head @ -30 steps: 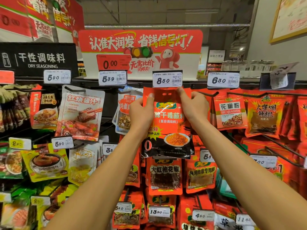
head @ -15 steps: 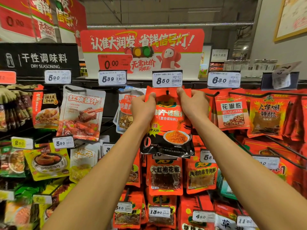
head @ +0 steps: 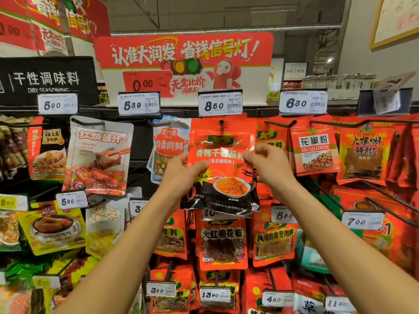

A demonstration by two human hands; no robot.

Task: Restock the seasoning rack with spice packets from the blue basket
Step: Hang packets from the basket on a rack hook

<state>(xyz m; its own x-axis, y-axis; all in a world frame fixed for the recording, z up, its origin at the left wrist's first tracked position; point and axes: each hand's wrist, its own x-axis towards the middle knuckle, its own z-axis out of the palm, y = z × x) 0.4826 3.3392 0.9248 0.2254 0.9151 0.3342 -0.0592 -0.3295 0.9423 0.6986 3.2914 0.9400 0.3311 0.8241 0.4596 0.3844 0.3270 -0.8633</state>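
Note:
A red and black spice packet (head: 223, 177) hangs on the black peg hook (head: 221, 123) below the 8.50 price tag (head: 220, 104), in the top row of the seasoning rack. My left hand (head: 181, 172) pinches the packet's left edge, thumb across its front. My right hand (head: 268, 165) pinches its right edge at about the same height. Both hands sit at mid-packet, well below the hook. The blue basket is out of view.
Neighbouring pegs carry other packets: a grey sauce pouch (head: 97, 155) to the left, red pepper-powder packets (head: 314, 148) to the right, more red packets (head: 223, 243) in the row below. Peg arms jut forward at the right (head: 340, 200). A red promo sign (head: 183, 64) stands above.
Both hands have slid down from the packet's top corners near the hook to its middle edges. The packet now hangs on the peg with its top free of fingers.

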